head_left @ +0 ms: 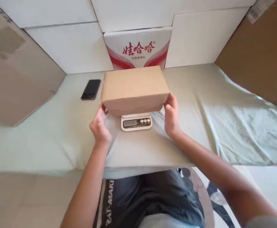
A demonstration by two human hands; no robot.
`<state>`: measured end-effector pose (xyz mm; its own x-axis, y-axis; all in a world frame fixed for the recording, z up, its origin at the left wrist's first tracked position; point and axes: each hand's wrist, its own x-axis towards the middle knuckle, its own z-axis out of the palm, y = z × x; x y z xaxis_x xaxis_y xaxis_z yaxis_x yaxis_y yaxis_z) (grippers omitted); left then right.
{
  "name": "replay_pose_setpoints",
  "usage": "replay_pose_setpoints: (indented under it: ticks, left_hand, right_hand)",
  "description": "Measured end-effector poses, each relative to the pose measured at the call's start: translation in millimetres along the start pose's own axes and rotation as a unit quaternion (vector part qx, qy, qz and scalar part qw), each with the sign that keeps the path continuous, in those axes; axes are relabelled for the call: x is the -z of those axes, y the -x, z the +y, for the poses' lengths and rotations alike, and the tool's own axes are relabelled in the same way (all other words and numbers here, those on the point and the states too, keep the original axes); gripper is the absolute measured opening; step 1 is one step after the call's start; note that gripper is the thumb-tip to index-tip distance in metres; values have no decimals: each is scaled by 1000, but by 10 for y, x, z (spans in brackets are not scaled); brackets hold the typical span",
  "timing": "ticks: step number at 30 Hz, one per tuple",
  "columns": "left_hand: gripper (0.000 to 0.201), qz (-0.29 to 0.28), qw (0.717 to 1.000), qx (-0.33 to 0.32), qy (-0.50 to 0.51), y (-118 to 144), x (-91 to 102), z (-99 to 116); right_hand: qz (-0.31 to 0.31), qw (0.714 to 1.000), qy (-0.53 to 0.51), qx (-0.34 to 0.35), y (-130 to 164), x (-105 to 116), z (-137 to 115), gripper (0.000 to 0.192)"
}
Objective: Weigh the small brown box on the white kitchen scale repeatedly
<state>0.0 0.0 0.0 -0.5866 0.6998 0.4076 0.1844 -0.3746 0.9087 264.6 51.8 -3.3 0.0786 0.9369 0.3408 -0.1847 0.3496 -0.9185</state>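
A plain brown cardboard box [134, 88] rests on a small white digital scale [136, 122] at the middle of the table. My left hand [99, 126] touches the box's near left corner. My right hand [172, 116] holds its near right corner. The scale's display and buttons show just below the box's front edge; the rest of the scale is hidden under the box.
A black phone [91, 89] lies left of the box on the pale green cloth [224, 126]. A white carton with red print [138, 48] stands behind the box against white panels. Brown cardboard sheets lean at the left [15, 72] and right [259, 53].
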Motion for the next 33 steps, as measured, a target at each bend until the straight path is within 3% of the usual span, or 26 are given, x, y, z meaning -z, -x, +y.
replay_pose_setpoints:
  ticks: [13, 24, 33]
  left_hand:
    - [83, -36, 999, -18, -5, 14, -4, 70]
    - [86, -23, 1000, -2, -13, 9, -18, 60]
    - [81, -27, 999, -26, -35, -2, -33, 70]
  right_hand:
    - [-26, 1000, -15, -9, -6, -23, -4, 57]
    - [-31, 999, -25, -32, -17, -50, -51, 51]
    - [-46, 997, -37, -51, -17, -86, -134, 49]
